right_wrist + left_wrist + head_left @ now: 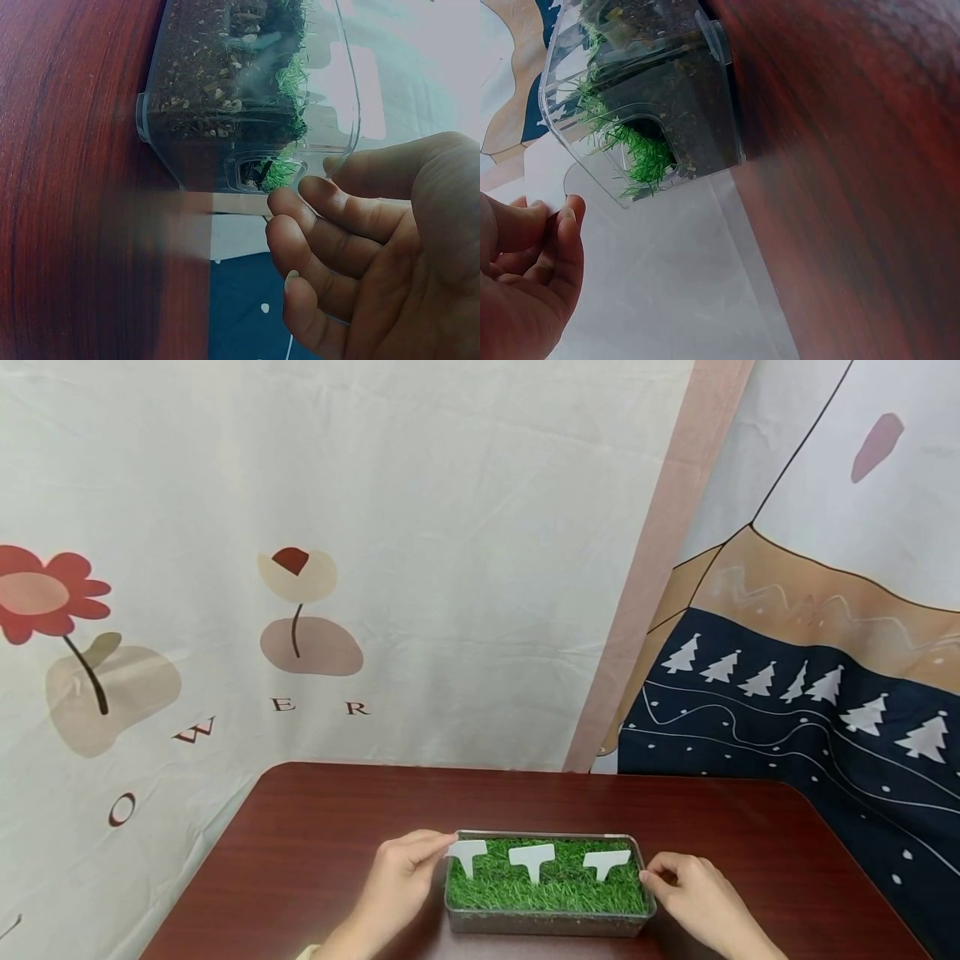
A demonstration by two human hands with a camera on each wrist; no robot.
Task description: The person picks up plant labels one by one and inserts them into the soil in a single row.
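Note:
A clear plastic box [551, 925] of dark soil topped with green grass [495, 893] sits on the table. Three white T-shaped plant labels stand in a row in the grass: a left one [470, 850], a middle one [532, 855] and a right one [606, 860]. At the box's left end, my left hand [405, 870] pinches the left label's edge between thumb and fingertips; the left wrist view shows this label [546, 169] above the rim. My right hand [693, 893] holds the box's right rim between thumb and index finger, its other fingers [289, 244] loosely bent beside the end wall.
The dark red wooden table [337, 827] extends around the box. Behind it hangs a pale curtain [465, 568] printed with flowers and letters. A navy and tan cloth [780, 727] with white trees hangs at the right.

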